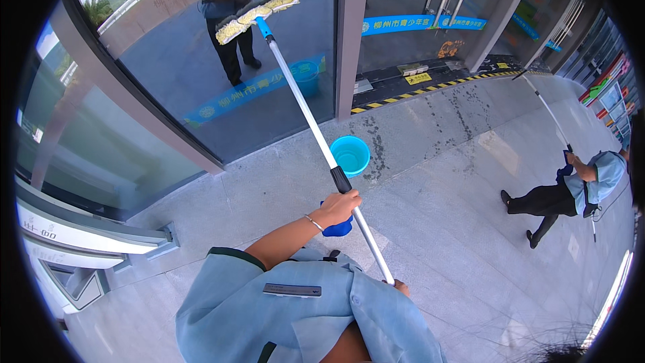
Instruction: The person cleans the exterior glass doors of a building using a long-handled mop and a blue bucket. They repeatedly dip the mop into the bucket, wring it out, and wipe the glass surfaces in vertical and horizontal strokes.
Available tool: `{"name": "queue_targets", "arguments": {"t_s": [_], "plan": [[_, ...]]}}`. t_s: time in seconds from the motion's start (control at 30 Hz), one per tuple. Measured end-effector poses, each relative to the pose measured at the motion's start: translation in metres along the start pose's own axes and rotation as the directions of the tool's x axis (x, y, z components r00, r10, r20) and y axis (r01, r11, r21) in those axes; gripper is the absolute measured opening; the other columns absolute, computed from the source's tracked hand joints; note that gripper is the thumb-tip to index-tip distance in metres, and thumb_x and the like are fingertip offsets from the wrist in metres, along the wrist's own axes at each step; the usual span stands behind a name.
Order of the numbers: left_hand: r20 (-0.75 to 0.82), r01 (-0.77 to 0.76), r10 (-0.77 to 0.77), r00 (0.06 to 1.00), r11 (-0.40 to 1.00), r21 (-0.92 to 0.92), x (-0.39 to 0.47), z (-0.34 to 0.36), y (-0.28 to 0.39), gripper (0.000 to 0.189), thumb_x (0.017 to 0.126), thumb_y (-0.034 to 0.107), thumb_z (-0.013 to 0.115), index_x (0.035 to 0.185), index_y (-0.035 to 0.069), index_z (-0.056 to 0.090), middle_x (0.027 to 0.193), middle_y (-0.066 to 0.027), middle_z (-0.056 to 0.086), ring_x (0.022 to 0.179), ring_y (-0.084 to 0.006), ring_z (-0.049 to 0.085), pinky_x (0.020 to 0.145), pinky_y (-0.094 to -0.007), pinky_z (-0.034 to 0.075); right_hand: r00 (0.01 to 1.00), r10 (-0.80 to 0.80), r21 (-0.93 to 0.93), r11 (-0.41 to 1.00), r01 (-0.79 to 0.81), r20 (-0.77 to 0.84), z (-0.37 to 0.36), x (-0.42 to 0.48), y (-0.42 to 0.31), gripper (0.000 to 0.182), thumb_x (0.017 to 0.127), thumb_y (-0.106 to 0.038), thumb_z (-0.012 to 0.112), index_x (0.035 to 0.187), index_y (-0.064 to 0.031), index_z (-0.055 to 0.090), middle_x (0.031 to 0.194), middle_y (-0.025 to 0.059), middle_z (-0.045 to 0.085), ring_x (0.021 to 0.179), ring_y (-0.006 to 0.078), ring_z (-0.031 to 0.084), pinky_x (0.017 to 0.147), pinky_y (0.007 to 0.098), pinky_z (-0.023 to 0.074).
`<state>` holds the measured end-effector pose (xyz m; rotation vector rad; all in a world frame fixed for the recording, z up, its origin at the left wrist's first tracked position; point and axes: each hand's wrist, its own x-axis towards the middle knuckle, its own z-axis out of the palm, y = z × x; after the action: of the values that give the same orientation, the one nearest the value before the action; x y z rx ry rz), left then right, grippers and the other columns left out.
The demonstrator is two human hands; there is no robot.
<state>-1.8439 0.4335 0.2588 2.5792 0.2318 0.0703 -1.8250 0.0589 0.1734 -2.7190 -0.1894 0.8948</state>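
Note:
My left hand (pixel 338 208), with a bracelet at its wrist, grips a silver telescopic pole (pixel 307 106) just below its black locking collar (pixel 340 179). Lower down, my right hand (pixel 401 288) is wrapped around the pole's near end, mostly hidden behind it. At the far end, a blue holder (pixel 263 27) carries a pale yellow fleece window-washer head (pixel 258 16), which lies against the glass pane (pixel 166 55) beside its own dark reflection. A blue cloth (pixel 337 228) shows below my left hand; whether that hand holds it, I cannot tell.
A turquoise bucket (pixel 350 155) with liquid stands by the pane. Wet spots (pixel 375 146) mark the paving. Glass doors (pixel 428 5) and a striped threshold (pixel 403 95) lie right of the post (pixel 347 35). A co-worker (pixel 569 186) holds another pole (pixel 552 113). A white machine (pixel 75 247) stands left.

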Motion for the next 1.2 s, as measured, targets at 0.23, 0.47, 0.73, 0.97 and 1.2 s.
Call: {"name": "queue_targets", "arguments": {"t_s": [0.23, 0.47, 0.73, 0.97, 1.2], "plan": [[-0.026, -0.095, 0.095, 0.995, 0.995, 0.013, 0.045, -0.017, 0.015, 0.009, 0.077, 0.002, 0.058, 0.085, 0.005, 0.058, 0.092, -0.0072, 0.055, 0.074, -0.0301, 0.062, 0.062, -0.0423, 0.05, 0.997, 0.054, 0.157, 0.986, -0.062, 0.055, -0.011, 0.0, -0.007, 0.038, 0.071, -0.043, 0.073, 0.082, -0.0071, 0.071, 0.071, 0.0132, 0.067, 0.067, 0.0322, 0.065, 0.064, 0.041, 0.0497], [-0.053, -0.09, 0.088, 0.995, 0.995, -0.037, 0.072, -0.032, 0.023, 0.01, 0.076, -0.001, 0.06, 0.082, 0.004, 0.053, 0.086, -0.0078, 0.051, 0.073, -0.0283, 0.061, 0.059, -0.0393, 0.05, 0.989, -0.025, 0.119, 0.992, 0.043, -0.145, -0.02, 0.013, -0.028, 0.036, 0.07, -0.042, 0.073, 0.078, -0.0063, 0.071, 0.068, 0.0144, 0.066, 0.066, 0.0326, 0.065, 0.061, 0.0426, 0.0497], [0.11, -0.011, 0.004, 0.994, 0.998, 0.066, 0.029, 0.063, -0.008, 0.011, 0.075, 0.004, 0.061, 0.083, 0.009, 0.055, 0.093, -0.0077, 0.053, 0.078, -0.0286, 0.064, 0.065, -0.0412, 0.052, 0.995, 0.1, 0.212, 0.973, -0.092, -0.029, 0.028, -0.013, 0.028, 0.037, 0.072, -0.042, 0.072, 0.081, -0.0062, 0.07, 0.071, 0.015, 0.067, 0.068, 0.0298, 0.066, 0.063, 0.0428, 0.0497], [-0.006, 0.043, -0.043, 0.999, 0.999, -0.011, 0.001, 0.056, -0.008, 0.011, 0.076, 0.003, 0.059, 0.083, 0.009, 0.054, 0.093, -0.0067, 0.052, 0.078, -0.0285, 0.064, 0.063, -0.0426, 0.051, 0.991, -0.038, 0.24, 0.971, 0.007, 0.126, 0.017, -0.005, 0.024, 0.038, 0.072, -0.043, 0.072, 0.078, -0.0059, 0.069, 0.069, 0.0149, 0.066, 0.065, 0.0293, 0.066, 0.061, 0.0431, 0.0489], [-0.309, 0.01, 0.036, 0.95, 0.989, 0.146, -0.034, -0.01, 0.009, 0.01, 0.078, 0.007, 0.059, 0.085, 0.01, 0.053, 0.088, -0.0043, 0.049, 0.071, -0.0229, 0.062, 0.056, -0.0356, 0.051, 0.879, -0.238, 0.281, 0.951, 0.126, 0.413, -0.011, 0.015, -0.026, 0.039, 0.072, -0.044, 0.072, 0.075, -0.0056, 0.068, 0.067, 0.0149, 0.065, 0.063, 0.0288, 0.065, 0.059, 0.0433, 0.048]]}}
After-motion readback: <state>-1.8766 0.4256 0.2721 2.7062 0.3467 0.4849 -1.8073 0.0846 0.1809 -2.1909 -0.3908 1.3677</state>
